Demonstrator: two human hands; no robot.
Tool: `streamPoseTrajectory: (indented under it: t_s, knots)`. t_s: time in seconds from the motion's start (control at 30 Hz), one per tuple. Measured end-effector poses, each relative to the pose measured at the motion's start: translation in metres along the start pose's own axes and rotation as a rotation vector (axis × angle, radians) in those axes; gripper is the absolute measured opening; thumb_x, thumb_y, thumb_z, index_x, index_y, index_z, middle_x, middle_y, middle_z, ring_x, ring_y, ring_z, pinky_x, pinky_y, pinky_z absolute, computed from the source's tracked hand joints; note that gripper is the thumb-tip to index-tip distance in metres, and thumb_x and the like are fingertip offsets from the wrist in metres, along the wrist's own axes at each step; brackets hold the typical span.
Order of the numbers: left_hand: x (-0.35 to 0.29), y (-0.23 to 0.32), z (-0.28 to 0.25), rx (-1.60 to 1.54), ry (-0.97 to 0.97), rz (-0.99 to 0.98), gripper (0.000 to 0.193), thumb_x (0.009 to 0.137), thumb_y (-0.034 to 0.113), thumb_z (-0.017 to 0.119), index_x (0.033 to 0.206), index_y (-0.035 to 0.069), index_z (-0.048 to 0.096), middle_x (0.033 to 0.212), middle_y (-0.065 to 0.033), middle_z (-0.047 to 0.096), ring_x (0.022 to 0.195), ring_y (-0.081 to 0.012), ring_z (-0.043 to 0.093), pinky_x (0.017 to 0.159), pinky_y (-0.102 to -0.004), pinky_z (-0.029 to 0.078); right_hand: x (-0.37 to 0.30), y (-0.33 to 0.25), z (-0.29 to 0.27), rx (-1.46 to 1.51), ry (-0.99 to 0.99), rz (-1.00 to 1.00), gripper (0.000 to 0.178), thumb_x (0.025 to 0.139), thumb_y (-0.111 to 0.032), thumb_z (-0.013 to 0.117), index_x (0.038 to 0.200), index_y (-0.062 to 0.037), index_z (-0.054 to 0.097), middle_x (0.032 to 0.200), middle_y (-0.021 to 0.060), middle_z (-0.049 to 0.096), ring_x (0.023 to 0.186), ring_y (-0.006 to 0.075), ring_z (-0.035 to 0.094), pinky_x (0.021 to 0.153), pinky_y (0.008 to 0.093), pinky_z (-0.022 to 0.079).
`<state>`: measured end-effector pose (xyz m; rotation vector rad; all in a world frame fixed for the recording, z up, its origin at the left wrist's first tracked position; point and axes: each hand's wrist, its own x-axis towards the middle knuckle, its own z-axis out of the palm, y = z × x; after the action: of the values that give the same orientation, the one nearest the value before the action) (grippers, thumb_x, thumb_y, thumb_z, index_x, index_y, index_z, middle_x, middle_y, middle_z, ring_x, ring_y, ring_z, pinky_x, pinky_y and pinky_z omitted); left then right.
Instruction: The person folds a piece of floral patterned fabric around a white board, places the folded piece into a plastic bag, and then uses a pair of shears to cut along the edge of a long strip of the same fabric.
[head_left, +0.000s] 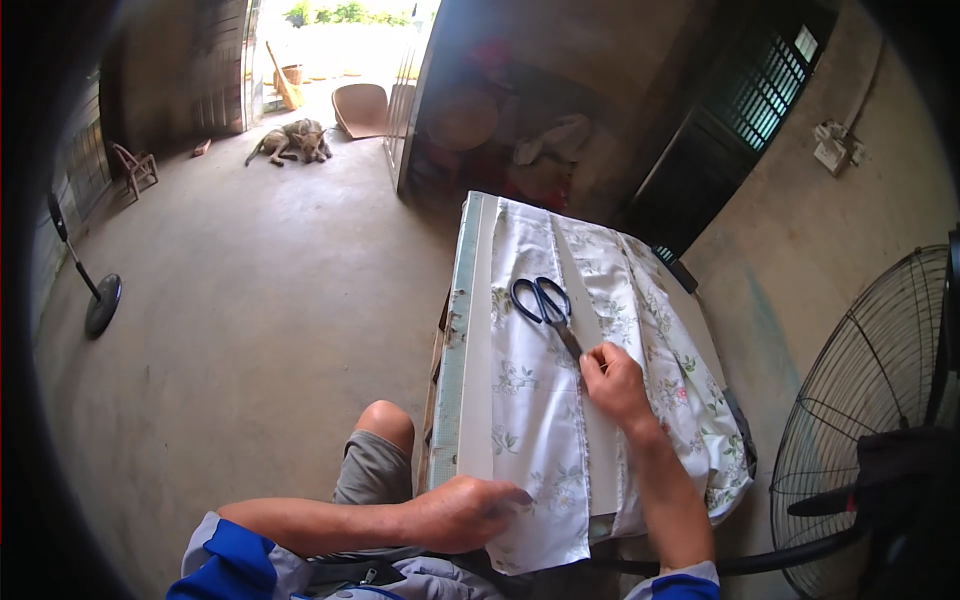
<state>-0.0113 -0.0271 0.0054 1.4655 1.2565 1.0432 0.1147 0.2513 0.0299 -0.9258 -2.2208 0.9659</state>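
A long strip of white floral fabric (535,420) lies lengthwise on the table, its near end hanging over the front edge. My left hand (470,513) grips the strip's left edge near that end, thumb on top. Farther up, my right hand (615,383) is closed in a pinch at the strip's right edge, close to the scissor tips; what sits between the fingertips is hidden. Black-handled scissors (543,302) rest on the strip, handles pointing away from me. More floral fabric (665,360) spreads over the right side, bunched at the near right corner.
The table's pale green edge (456,350) runs beside my knee. At right stands a large wire-caged fan (860,400). A dog (292,143) lies on the floor near the bright doorway, by a brown chair-like shape (360,109). Far left are a small chair (136,170) and a round-based stand (103,305).
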Motion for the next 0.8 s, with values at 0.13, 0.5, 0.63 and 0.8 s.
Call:
streamPoseTrajectory:
  t_s: [0.13, 0.5, 0.63, 0.8]
  knots:
    - [-0.003, 0.0, 0.005, 0.011, -0.054, 0.073, 0.033, 0.096, 0.008, 0.062, 0.129, 0.004, 0.065, 0.097, -0.0203, 0.073, 0.088, -0.028, 0.074, 0.083, -0.0375, 0.059, -0.007, -0.022, 0.01, -0.582, 0.062, -0.451, 0.013, 0.089, -0.01, 0.065, 0.096, 0.002, 0.065, 0.1, 0.0203, 0.062, 0.092, 0.0395, 0.062, 0.086, 0.0457, 0.052]
    - [0.021, 0.075, -0.062, 0.313, -0.295, 0.068, 0.028, 0.093, 0.026, 0.069, 0.112, 0.006, 0.068, 0.082, -0.0168, 0.072, 0.075, -0.0377, 0.071, 0.068, -0.0457, 0.057, -0.029, -0.04, 0.067, -0.317, -0.133, -0.734, 0.02, 0.086, -0.007, 0.07, 0.103, -0.0005, 0.063, 0.106, 0.0147, 0.061, 0.099, 0.0346, 0.06, 0.088, 0.0428, 0.052]
    - [0.124, 0.016, -0.142, 0.814, 0.53, 0.362, 0.023, 0.082, 0.019, 0.076, 0.1, 0.006, 0.067, 0.084, -0.0153, 0.069, 0.076, -0.0338, 0.071, 0.066, -0.0442, 0.057, -0.03, -0.033, 0.072, -0.287, -0.09, -0.744, 0.017, 0.084, -0.006, 0.069, 0.098, -0.0004, 0.062, 0.102, 0.0136, 0.059, 0.092, 0.033, 0.061, 0.082, 0.0421, 0.052]
    - [0.233, -0.029, -0.231, 0.999, 0.707, -0.336, 0.063, 0.078, 0.029, 0.077, 0.131, 0.003, 0.056, 0.131, -0.0258, 0.058, 0.117, -0.044, 0.062, 0.098, -0.0492, 0.053, -0.029, -0.035, 0.075, -0.299, -0.044, -0.74, 0.013, 0.084, -0.005, 0.068, 0.095, -0.0012, 0.062, 0.099, 0.0123, 0.059, 0.086, 0.0313, 0.062, 0.078, 0.0409, 0.052]
